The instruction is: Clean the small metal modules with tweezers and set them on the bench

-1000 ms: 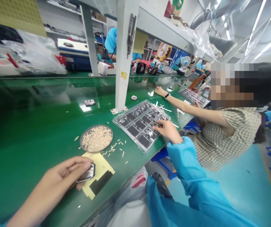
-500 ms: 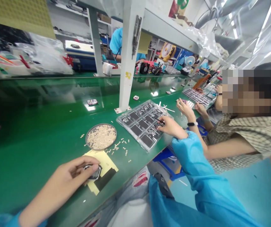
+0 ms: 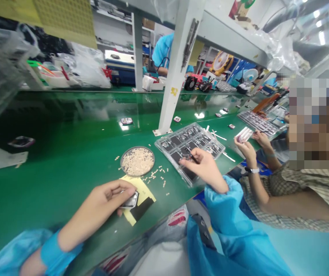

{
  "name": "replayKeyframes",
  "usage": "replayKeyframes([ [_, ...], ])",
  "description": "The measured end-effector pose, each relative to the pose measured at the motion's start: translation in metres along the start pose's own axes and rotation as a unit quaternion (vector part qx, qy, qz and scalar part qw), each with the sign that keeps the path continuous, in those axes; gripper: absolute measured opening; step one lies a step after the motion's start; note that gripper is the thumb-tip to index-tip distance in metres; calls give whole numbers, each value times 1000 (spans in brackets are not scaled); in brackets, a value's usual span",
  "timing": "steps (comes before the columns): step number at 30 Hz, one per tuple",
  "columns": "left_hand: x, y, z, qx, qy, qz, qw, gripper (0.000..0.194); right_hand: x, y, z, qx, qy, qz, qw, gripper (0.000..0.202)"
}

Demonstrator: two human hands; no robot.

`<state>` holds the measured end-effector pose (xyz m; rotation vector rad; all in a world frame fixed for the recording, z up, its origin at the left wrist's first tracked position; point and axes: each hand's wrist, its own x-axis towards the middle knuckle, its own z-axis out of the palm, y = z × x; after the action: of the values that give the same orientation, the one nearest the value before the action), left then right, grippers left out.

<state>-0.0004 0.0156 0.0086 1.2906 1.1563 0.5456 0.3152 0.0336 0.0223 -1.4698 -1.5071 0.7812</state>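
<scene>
My left hand (image 3: 107, 199) grips a small dark device with a pale rim (image 3: 132, 201) above a yellow sheet (image 3: 144, 189) that has a black patch. In my right hand (image 3: 200, 165) are dark tweezers (image 3: 192, 155), held over the near part of a clear plastic tray (image 3: 181, 143) with dark rectangular parts in its compartments. Whether the tweezer tips hold anything is too small to tell. A round dish (image 3: 137, 161) full of small beige pieces stands behind the yellow sheet, and several such pieces lie loose to its right.
A white post (image 3: 171, 88) rises behind the tray. Small devices (image 3: 127, 121) lie farther back on the green table (image 3: 66, 161). At the right, a person's hands (image 3: 247, 151) hold a white-and-purple item near another tray (image 3: 258, 122).
The camera view has shifted, so most things appear farther right. My right hand with the tweezers has moved left over the tray, toward its near side. The left hand still holds the device.
</scene>
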Motion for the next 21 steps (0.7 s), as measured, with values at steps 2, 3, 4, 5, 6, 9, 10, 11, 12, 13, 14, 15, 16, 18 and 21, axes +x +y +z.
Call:
replayKeyframes([
  [2, -2, 3, 0, -19, 30, -1, 999, 43, -12, -15, 31, 29, -55, 2, 998, 30],
  [3, -3, 4, 0, -23, 45, -2, 999, 44, -18, -20, 44, 46, -78, 1, 996, 28],
  [4, -3, 4, -1, -26, 58, 1, 998, 46, -23, -24, 57, 66, -101, -1, 993, 25],
  [5, -3, 3, -2, -28, 67, 6, 997, 48, -27, -26, 68, 90, -123, -3, 988, 24],
  [6, -3, 2, -3, -32, 74, 15, 997, 50, -31, -28, 78, 117, -147, -4, 982, 22],
  [9, -3, -2, -5, -51, 84, 49, 994, 48, -37, -27, 99, 172, -204, 22, 963, 21],
  [10, -3, -4, -6, -56, 87, 57, 993, 46, -38, -27, 104, 179, -212, 36, 960, 22],
  [11, -3, -5, -7, -59, 90, 61, 992, 45, -38, -27, 107, 180, -214, 49, 959, 23],
  [12, -3, -5, -7, -58, 92, 64, 992, 44, -37, -27, 110, 178, -214, 60, 959, 23],
  [13, -4, -6, -7, -56, 93, 64, 992, 43, -36, -27, 111, 174, -213, 66, 959, 23],
  [14, -4, -6, -7, -53, 93, 64, 992, 43, -34, -27, 112, 171, -212, 69, 960, 23],
  [15, -4, -5, -7, -49, 95, 64, 992, 43, -33, -27, 113, 167, -212, 71, 960, 23],
  [16, -5, -4, -7, -46, 97, 63, 992, 44, -31, -28, 113, 163, -212, 71, 961, 24],
  [18, -6, -3, -6, -40, 100, 64, 992, 44, -29, -27, 113, 152, -215, 70, 962, 26],
  [21, -7, -1, -5, -48, 101, 68, 991, 43, -27, -25, 115, 133, -212, 73, 965, 29],
])
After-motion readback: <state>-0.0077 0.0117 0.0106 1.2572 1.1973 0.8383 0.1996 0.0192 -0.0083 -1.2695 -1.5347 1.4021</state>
